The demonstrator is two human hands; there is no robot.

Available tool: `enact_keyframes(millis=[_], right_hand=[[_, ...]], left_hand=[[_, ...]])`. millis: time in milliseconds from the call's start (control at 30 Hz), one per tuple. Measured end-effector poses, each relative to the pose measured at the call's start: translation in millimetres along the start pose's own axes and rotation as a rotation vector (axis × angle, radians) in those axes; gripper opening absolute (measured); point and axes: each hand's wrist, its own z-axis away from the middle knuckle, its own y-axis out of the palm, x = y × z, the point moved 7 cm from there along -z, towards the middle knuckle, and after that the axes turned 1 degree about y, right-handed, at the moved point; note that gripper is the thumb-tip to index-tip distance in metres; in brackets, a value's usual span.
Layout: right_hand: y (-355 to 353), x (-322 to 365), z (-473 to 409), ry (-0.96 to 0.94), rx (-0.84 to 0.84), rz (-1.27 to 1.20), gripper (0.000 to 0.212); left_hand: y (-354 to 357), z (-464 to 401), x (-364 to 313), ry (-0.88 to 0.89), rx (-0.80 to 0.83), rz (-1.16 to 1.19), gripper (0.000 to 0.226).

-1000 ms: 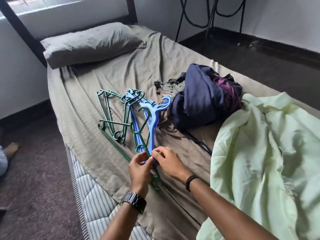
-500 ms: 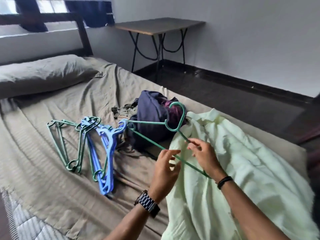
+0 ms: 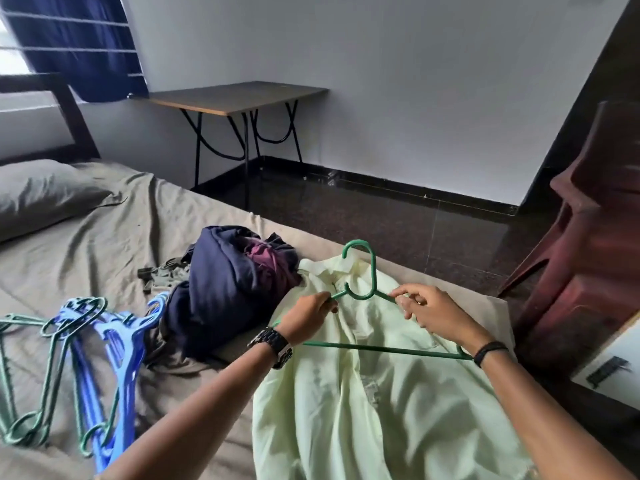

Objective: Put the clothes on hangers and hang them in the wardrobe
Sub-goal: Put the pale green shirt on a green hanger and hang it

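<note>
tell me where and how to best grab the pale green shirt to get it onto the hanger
Take the pale green shirt at its collar, just below the green hanger hook, coming from above. It lies flat on the bed with the collar at the far end, where both hands already hold the hanger's shoulders.

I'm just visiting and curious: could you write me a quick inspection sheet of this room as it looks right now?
Surface: bed with a wrinkled olive sheet; pillow at its head.
Job's things: green hanger held over a pale green shirt spread on the bed; spare hangers, green and blue, lie at the left.
Clutter: heap of dark clothes beside the shirt.
Hands: left hand and right hand each pinch a shoulder of the green hanger in their fingers.
Cables: nothing seen.
Surroundings: folding table by the wall, blue curtain, dark red chair at the right.
</note>
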Motion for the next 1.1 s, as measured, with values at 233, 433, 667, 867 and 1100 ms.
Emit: enact_keyframes(millis=[233,433,667,867,1100], right_hand=[[-65,-33,-22,0.020,-0.374,0.179,0.016],[-77,-51,-47,0.048,-0.554,0.265,0.019],[-64,-38,-98,-0.083,-0.564,0.262,0.020],[-58,-20,-144,-0.078,-0.405,0.385,0.022],[-57,-15,-176,-0.003,-0.110,0.507,0.023]], left_hand=[[22,-79,10,-0.080,0.028,-0.109,0.037],[15,-128,67,-0.295,0.061,-0.313,0.046],[18,-176,113,-0.360,0.100,-0.294,0.056],[12,-192,135,-0.424,0.058,-0.287,0.039],[-1,-181,132,-0.213,-0.024,-0.011,0.016]])
